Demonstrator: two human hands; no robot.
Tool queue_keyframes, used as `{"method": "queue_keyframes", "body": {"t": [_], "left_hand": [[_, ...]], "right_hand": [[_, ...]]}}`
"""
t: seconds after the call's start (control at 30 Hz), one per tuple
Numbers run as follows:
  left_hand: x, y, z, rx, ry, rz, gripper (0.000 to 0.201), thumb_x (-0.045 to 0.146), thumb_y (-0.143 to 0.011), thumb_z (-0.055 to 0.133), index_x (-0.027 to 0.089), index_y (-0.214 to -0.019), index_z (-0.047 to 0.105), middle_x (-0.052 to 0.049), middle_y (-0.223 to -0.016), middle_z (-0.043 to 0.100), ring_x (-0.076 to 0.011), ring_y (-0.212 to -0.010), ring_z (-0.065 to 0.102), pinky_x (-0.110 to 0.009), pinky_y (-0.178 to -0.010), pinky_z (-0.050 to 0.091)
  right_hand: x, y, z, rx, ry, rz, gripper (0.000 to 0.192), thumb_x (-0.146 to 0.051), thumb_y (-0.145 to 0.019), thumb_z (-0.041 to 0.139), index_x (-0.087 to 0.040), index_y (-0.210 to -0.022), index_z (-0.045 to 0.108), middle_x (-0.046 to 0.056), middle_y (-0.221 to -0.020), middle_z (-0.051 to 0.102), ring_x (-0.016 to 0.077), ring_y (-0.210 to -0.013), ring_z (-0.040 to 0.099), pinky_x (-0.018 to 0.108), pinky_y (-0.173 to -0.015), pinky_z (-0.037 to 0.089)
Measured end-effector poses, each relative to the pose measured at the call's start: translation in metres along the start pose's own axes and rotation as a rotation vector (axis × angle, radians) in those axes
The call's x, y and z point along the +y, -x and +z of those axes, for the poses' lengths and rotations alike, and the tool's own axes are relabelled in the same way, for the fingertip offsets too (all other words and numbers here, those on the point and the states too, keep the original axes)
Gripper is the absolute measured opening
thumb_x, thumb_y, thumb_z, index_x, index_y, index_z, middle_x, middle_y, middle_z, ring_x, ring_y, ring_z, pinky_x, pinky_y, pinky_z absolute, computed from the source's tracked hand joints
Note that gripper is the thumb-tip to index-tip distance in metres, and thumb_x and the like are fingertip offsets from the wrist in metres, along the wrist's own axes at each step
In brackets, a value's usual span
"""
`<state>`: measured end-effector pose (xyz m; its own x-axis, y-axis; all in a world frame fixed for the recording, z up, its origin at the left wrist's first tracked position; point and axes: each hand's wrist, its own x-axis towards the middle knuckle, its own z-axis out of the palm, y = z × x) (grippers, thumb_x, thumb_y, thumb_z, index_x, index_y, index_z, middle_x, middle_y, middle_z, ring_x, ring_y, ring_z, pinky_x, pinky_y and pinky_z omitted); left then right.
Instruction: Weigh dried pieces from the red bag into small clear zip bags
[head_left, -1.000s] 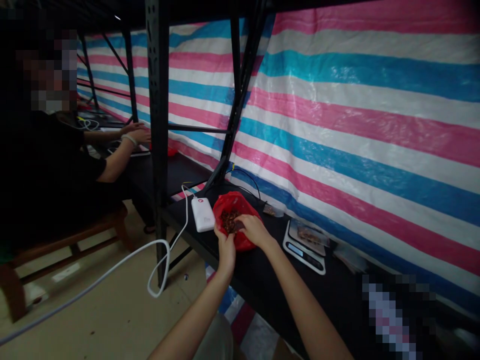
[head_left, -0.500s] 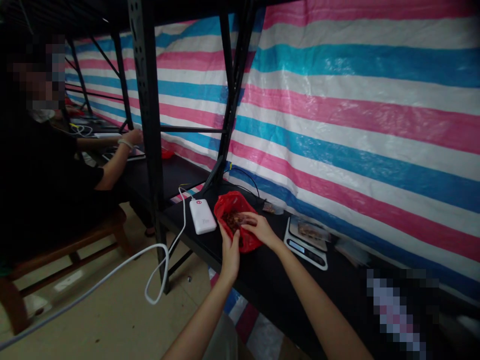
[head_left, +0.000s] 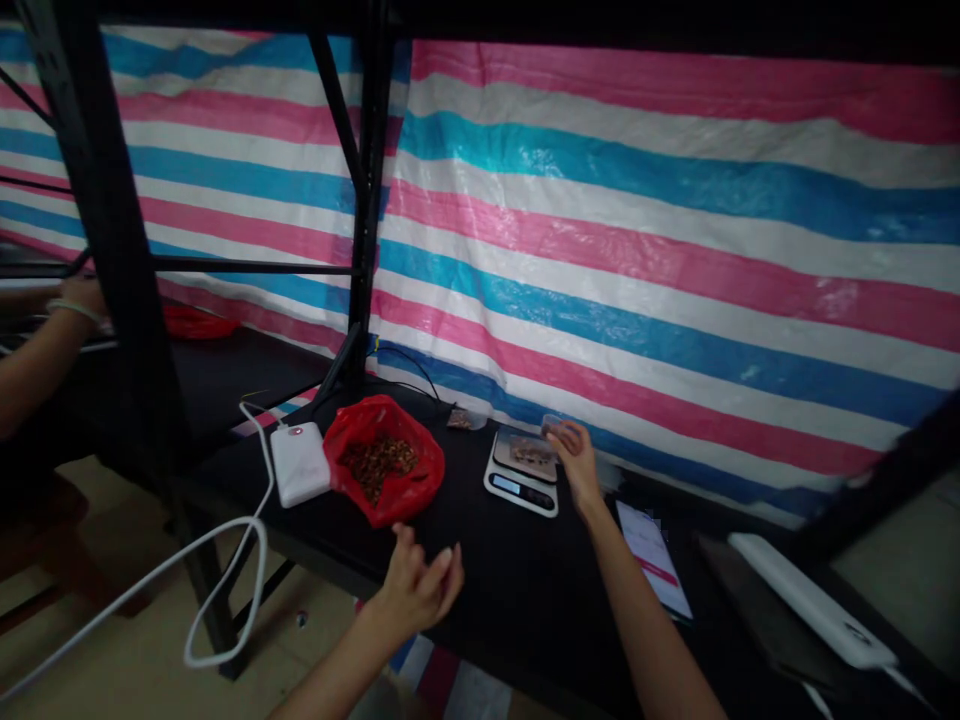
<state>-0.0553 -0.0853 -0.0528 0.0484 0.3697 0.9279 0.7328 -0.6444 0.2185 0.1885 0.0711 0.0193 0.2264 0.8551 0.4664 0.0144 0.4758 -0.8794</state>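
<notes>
Black desk (head_left: 510, 590) here, pretty dim, with a pink, blue and white striped tarp (head_left: 637, 230) hanging right behind it. The right hand (head_left: 571, 452) is up at the far right edge of a small digital kitchen scale (head_left: 522, 468), fingers curled round something small and pale that's too blurry to name. There's a little heap of brownish bits on the scale's platform. The left hand (head_left: 417, 584) hangs over the near edge of the desk, loosely open with the fingers a bit bent, holding nothing and touching nothing.

Just past the left hand sits a red plastic bag (head_left: 390, 462), mouth open, with a pile of brown dried pieces inside, can't tell exactly what they are. Right beside the bag on the left is a white power bank (head_left: 299, 463) with a white cable (head_left: 225, 560) looping down off the desk toward the floor. A small clear packet (head_left: 460, 419) lies behind, between bag and scale, close to the tarp.

To the right of the right forearm there's a white card with pink print (head_left: 654, 556), and farther right a long white device (head_left: 814, 598). At the far left, past the black shelf post (head_left: 120, 260), another person's arm (head_left: 41, 345) with a wristband shows.
</notes>
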Motion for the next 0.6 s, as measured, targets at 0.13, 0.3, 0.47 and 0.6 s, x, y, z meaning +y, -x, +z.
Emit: {"method": "queue_keyframes", "body": {"t": [0.13, 0.3, 0.47, 0.6], "left_hand": [[0.016, -0.060, 0.025, -0.331, 0.062, 0.169, 0.065, 0.008, -0.079, 0.045, 0.022, -0.138, 0.024, -0.011, -0.145, 0.023, -0.0263, -0.134, 0.022, -0.049, -0.107, 0.028], [0.004, -0.136, 0.113, -0.597, 0.339, 0.061, 0.060, 0.034, -0.075, 0.060, 0.019, -0.130, 0.039, -0.014, -0.142, 0.028, -0.0282, -0.132, 0.026, -0.049, -0.107, 0.024], [-0.028, -0.153, 0.204, -0.860, 0.509, -0.071, 0.071, 0.041, -0.059, 0.073, 0.014, -0.121, 0.049, -0.014, -0.123, 0.051, -0.0275, -0.116, 0.045, -0.041, -0.100, 0.034], [-0.041, -0.158, 0.226, -0.968, 0.448, -0.055, 0.055, 0.038, -0.060, 0.072, 0.020, -0.110, 0.058, -0.008, -0.115, 0.060, -0.0277, -0.112, 0.049, -0.046, -0.100, 0.030]], "right_hand": [[0.014, -0.002, -0.035, 0.188, -0.020, 0.022, 0.049, -0.038, -0.055, 0.076, -0.021, -0.096, 0.055, 0.002, -0.087, 0.066, 0.0191, -0.088, 0.062, 0.035, -0.081, 0.046], [0.023, 0.004, -0.047, 0.241, -0.183, 0.092, 0.047, -0.037, -0.059, 0.073, -0.022, -0.101, 0.058, 0.004, -0.096, 0.067, 0.0186, -0.089, 0.063, 0.031, -0.077, 0.047], [0.024, 0.005, -0.041, 0.225, -0.323, 0.156, 0.046, -0.039, -0.062, 0.071, -0.023, -0.104, 0.059, 0.006, -0.108, 0.064, 0.0177, -0.083, 0.065, 0.031, -0.075, 0.049], [0.020, 0.005, -0.033, 0.185, -0.316, 0.161, 0.046, -0.039, -0.064, 0.069, -0.022, -0.106, 0.059, 0.007, -0.107, 0.064, 0.0180, -0.082, 0.065, 0.031, -0.075, 0.049]]}}
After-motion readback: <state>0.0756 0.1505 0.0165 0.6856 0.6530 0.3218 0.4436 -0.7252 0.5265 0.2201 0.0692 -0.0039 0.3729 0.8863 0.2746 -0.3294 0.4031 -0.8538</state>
